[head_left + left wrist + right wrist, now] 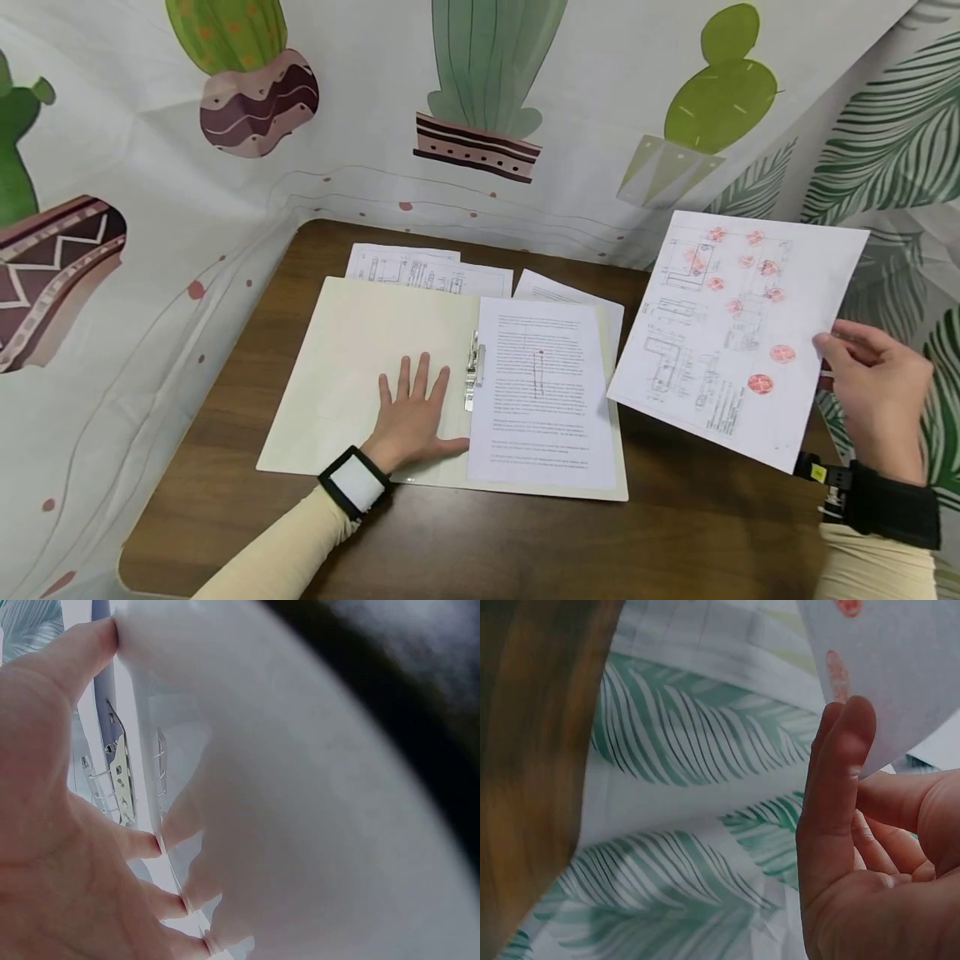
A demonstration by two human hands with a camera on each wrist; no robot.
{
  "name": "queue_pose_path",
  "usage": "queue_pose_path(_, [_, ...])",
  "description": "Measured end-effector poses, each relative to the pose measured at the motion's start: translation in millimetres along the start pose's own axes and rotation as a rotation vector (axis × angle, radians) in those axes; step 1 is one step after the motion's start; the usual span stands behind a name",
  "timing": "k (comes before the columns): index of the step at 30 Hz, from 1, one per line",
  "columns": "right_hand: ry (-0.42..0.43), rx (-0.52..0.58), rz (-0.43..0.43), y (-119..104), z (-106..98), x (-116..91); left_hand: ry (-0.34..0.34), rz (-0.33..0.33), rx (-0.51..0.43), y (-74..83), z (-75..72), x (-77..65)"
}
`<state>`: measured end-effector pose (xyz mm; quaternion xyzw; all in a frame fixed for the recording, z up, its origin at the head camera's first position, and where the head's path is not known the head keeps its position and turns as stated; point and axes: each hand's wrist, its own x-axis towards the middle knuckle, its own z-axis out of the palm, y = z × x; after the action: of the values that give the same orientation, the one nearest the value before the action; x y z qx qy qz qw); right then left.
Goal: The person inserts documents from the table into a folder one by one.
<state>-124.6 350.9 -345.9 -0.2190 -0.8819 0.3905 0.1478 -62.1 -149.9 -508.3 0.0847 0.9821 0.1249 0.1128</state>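
Note:
In the head view a cream file folder [352,375] lies spread on the table, with a metal clip [474,367] along its fold. A printed page [540,433] with red lines rests on the folder's right side. My left hand [414,421] presses flat on the bare left cover, fingers spread, thumb pointing toward the page. Off to the right, my right hand [881,383] pinches the edge of a sheet [720,350] with part drawings and red stamp marks, raised and tilted above the table. The right wrist view shows thumb and fingers [847,750] at the sheet's edge.
Behind the folder lie more papers: a drawing sheet [405,258] at the left and a text sheet [562,287] at the right. The brown table [465,542] meets a white cloth [360,100] printed with cacti and leaves at its back and sides.

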Motion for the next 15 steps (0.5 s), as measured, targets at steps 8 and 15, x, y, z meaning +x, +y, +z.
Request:
queue_pose_path(8, [-0.163, 0.068, -0.059, 5, 24, -2, 0.012, 0.006, -0.004, 1.4, -2.9, -1.6])
queue_pose_path(15, [-0.228, 0.018, -0.122, 8, 53, -10, 0.004, 0.002, 0.000, 1.0, -2.6, -2.2])
